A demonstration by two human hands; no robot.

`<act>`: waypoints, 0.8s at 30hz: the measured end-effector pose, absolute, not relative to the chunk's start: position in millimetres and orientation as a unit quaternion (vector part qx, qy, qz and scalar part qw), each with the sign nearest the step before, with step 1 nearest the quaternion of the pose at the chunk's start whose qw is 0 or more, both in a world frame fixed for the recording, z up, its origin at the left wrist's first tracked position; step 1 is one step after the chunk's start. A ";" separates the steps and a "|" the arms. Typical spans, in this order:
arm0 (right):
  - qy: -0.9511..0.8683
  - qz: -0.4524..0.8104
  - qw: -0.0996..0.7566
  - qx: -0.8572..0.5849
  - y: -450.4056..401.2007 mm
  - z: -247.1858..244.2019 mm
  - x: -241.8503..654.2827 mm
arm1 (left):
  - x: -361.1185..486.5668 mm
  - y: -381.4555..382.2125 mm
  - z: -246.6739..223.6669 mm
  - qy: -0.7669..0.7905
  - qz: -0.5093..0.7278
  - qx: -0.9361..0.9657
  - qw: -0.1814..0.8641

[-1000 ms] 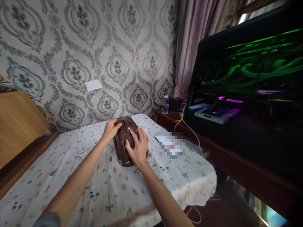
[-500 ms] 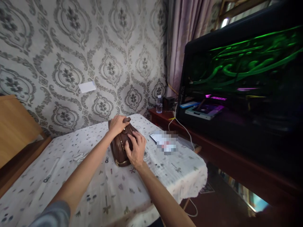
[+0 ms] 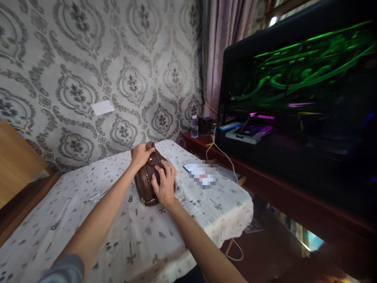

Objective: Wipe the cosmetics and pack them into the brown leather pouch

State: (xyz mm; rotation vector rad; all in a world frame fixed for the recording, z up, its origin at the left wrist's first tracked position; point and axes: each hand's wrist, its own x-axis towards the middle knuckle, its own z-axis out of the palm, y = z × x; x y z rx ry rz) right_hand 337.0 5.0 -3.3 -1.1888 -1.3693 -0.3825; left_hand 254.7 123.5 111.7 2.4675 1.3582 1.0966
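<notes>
A brown leather bag with metal zips lies on the table's patterned white cloth. At its far end my left hand is closed on the short strap, with the thumb across it. My right hand rests on the right side of the bag, its fingers spread and bent over the leather. Part of the bag is hidden beneath both hands.
A phone, partly blurred out, lies on the tablecloth to the right. Beyond are a clear bottle, a white cable and a large dark computer case. A wooden board stands at left.
The view has shifted slightly, so everything sits a little further left. My left thumb has moved over the strap, and the strap stands more upright. My right hand stays on the bag.
</notes>
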 end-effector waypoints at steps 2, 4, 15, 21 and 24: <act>-0.592 -0.166 0.602 -0.510 5.3 -3.6 337.1 | 253.5 120.9 111.7 0.440 0.366 0.818 0.055; -0.593 -0.165 0.601 -0.510 5.4 -3.7 337.3 | 252.6 118.1 112.3 0.431 0.370 0.822 0.050; -0.591 -0.178 0.593 -0.517 7.8 -4.8 337.6 | 250.7 101.3 118.1 0.379 0.369 0.847 0.049; -0.599 -0.169 0.576 -0.530 6.8 -3.8 339.2 | 248.7 100.1 117.9 0.349 0.364 0.860 0.076; -0.597 -0.174 0.576 -0.531 7.0 -3.2 340.0 | 249.9 102.2 115.8 0.348 0.367 0.856 0.105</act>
